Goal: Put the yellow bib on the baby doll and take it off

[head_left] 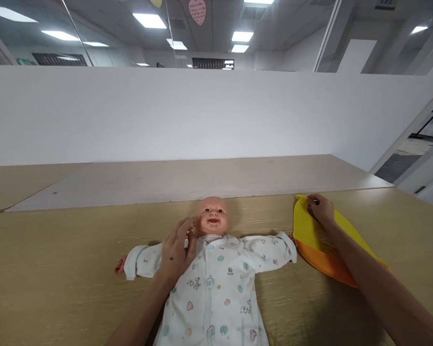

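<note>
1 baby doll [212,216] lies face-up on the worktop [57,240]
Left hand [175,252] spreads its fingers at the doll's cheek; right hand [321,211] pinches a folded yellow-and-orange bib [319,245] near the far edge, just beside the doll's sleeve [274,254].

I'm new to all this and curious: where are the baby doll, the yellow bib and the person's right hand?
Baby doll [212,216]: head view, on its face.
Yellow bib [305,226]: head view, on its yellow side.
Right hand [321,210]: head view, on its back.
</note>
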Demonstrator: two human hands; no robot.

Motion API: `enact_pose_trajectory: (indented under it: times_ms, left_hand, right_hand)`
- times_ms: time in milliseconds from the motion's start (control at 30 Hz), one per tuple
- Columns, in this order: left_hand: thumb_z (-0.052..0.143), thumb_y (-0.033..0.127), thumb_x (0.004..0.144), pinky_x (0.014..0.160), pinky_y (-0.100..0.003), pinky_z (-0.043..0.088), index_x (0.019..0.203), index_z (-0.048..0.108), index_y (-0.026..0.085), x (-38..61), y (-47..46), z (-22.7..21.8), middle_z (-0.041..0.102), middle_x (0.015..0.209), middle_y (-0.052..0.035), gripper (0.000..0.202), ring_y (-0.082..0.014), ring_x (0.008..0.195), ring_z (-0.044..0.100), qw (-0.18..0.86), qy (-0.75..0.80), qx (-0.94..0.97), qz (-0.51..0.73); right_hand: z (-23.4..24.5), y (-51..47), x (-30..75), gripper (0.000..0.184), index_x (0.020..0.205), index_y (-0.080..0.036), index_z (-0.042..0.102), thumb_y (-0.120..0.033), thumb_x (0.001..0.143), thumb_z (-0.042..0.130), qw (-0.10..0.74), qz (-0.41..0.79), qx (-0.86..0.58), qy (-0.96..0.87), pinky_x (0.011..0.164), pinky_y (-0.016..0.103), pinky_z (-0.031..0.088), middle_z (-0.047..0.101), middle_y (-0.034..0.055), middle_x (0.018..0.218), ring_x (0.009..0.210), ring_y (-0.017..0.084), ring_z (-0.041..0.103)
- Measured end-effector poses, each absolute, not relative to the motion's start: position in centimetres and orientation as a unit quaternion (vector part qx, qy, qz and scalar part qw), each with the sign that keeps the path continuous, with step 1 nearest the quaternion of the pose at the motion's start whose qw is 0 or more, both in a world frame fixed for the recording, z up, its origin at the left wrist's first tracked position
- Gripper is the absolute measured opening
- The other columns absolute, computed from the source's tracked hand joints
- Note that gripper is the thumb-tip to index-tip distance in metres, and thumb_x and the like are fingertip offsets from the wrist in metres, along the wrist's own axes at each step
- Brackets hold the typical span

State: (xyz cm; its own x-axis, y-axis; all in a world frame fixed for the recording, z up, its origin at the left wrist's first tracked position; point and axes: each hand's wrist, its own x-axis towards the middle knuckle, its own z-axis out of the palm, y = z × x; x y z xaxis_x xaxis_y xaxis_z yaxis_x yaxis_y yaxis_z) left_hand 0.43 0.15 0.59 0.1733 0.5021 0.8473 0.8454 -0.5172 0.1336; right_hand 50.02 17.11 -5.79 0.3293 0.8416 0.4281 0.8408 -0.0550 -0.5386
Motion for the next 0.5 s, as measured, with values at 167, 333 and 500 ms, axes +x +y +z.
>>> enact_pose_trajectory:
  times_ms: [167, 333, 500]
  left_hand:
    - [0.048, 0.004, 0.082, 0.065, -0.024, 0.053, 0.118, 0.048, 0.018, 0.34, 0.21, 0.47, 0.066, 0.097, -0.0102, 0.038, -0.0169, 0.082, 0.066, 0.188, -0.455, -0.743, -0.453]
    - [0.049, 0.002, 0.081, 0.067, -0.026, 0.053, 0.118, 0.049, 0.016, 0.19, 0.32, 0.16, 0.066, 0.099, -0.0119, 0.040, -0.0186, 0.086, 0.066, 0.184, -0.445, -0.746, -0.460]
    - [0.050, 0.003, 0.081, 0.067, -0.026, 0.053, 0.119, 0.049, 0.016, 0.15, 0.41, -0.01, 0.066, 0.099, -0.0118, 0.041, -0.0194, 0.087, 0.066, 0.185, -0.450, -0.743, -0.459]
  right_hand:
    - [-6.18, 17.77, 49.20, 0.023, 0.094, -0.017, 0.066, -0.028, 0.083, 0.048, 0.337, -0.036, -0.714, -0.613, 0.075, 0.029, 0.044, 0.069, 0.0093, 0.097, 0.081, 0.018, 0.061]
    - [-6.39, 17.41, 49.57, 0.027, 0.096, -0.017, 0.067, -0.029, 0.084, 0.046, 0.306, -0.068, -0.734, -0.602, 0.077, 0.029, 0.044, 0.066, 0.0105, 0.101, 0.083, 0.019, 0.059]
    - [-6.16, 17.01, 49.44, 0.035, 0.107, -0.016, 0.069, -0.026, 0.087, 0.042, 0.226, -0.060, -0.728, -0.645, 0.089, 0.033, 0.043, 0.063, 0.0130, 0.111, 0.095, 0.022, 0.059]
